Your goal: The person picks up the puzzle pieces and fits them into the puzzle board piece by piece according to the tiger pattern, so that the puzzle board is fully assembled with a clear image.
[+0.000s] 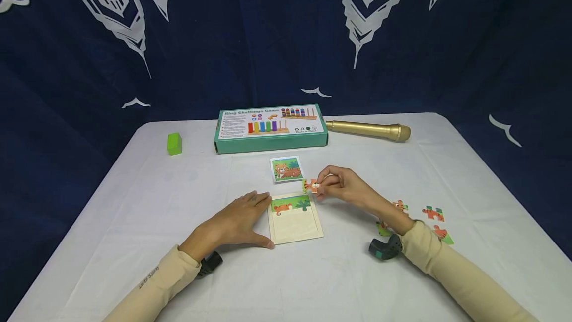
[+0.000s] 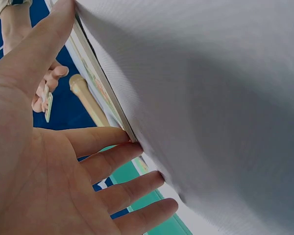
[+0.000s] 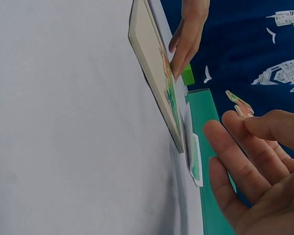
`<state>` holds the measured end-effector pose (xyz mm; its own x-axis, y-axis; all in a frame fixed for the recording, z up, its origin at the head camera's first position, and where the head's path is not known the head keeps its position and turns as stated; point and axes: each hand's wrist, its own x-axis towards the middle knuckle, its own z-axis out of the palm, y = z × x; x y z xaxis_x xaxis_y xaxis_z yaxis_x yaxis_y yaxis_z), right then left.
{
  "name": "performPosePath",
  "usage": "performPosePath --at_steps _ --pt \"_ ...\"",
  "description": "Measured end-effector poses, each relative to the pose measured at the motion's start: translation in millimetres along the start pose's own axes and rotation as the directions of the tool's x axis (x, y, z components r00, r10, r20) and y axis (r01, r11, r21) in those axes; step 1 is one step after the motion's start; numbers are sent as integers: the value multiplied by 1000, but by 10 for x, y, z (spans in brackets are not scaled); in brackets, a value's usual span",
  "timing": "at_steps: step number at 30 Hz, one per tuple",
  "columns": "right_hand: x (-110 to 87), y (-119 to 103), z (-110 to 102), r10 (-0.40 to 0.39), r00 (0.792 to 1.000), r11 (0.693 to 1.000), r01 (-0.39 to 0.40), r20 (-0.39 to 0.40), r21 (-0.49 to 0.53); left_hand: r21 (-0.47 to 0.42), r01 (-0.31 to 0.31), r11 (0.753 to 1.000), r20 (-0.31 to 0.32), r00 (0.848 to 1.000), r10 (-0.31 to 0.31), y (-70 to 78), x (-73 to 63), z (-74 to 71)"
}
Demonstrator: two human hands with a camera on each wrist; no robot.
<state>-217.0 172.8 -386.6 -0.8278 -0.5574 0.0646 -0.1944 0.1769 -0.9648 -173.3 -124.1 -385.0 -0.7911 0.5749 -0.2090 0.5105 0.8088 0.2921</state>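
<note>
A shallow wooden puzzle tray (image 1: 296, 226) lies on the white tablecloth, its upper strip filled with green pieces showing part of an orange animal. Along the tray's left edge rests my left hand (image 1: 239, 218), thumb at the near corner and straight fingertips at the far one. Thumb and fingertips of my right hand (image 1: 344, 187) pinch a small jigsaw piece (image 1: 311, 186) just above the tray's far right corner. In the right wrist view this piece (image 3: 241, 105) shows orange and green. Behind the tray lies a square picture card (image 1: 286, 169) with a tiger on it.
Several loose jigsaw pieces (image 1: 433, 213) lie at the right, partly hidden by my right forearm. A green game box (image 1: 271, 144) stands at the back, with a gold microphone (image 1: 371, 129) to its right. Far left sits a lime-green block (image 1: 174, 143).
</note>
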Motion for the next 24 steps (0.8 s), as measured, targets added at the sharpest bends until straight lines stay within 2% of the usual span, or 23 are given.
performPosePath --at_steps 15,19,24 --pt "129 13 168 -3 997 996 -4 74 91 -8 5 1000 5 1000 -5 -7 7 0" --pt "148 10 217 -10 997 996 2 83 87 -6 6 1000 9 1000 -6 -9 11 -1" --pt "167 8 274 -15 996 1000 13 92 27 -3 3 1000 10 1000 -3 -10 10 -6"
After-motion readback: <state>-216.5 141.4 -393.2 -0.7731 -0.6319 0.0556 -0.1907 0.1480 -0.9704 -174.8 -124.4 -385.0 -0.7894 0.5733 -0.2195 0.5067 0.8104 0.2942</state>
